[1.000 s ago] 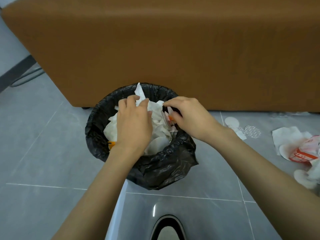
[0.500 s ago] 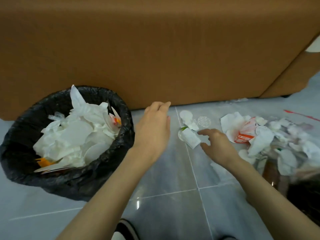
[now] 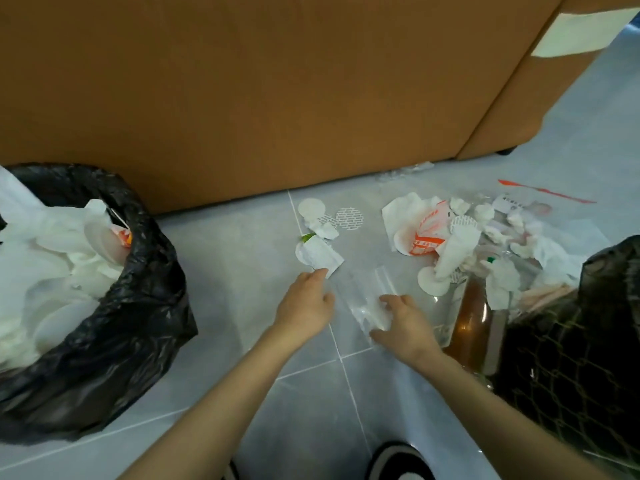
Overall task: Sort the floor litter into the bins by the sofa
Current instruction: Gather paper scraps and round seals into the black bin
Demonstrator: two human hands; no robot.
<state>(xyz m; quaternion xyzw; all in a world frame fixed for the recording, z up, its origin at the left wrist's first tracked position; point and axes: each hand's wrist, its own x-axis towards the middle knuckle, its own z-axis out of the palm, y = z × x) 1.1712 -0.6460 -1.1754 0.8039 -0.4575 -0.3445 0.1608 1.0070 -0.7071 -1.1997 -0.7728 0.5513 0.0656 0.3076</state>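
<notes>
1 head-worn view looks steeply down, close over floor (image 3: 239, 271) before sofa (image 3: 277, 98).

a black-and-white shoe (image 3: 398, 457) rests on the grey tiled floor (image 3: 242, 244) with white grout lines.

Glossy grey tile floor (image 3: 225, 258), crinkly black plastic bin liner (image 3: 138, 306), matt brown sofa (image 3: 242, 98), white paper litter (image 3: 320, 254).

Both bare forearms reaching forward, left hand (image 3: 304, 303) palm down, fingers relaxed, right hand (image 3: 403, 323) fingers curled
</notes>
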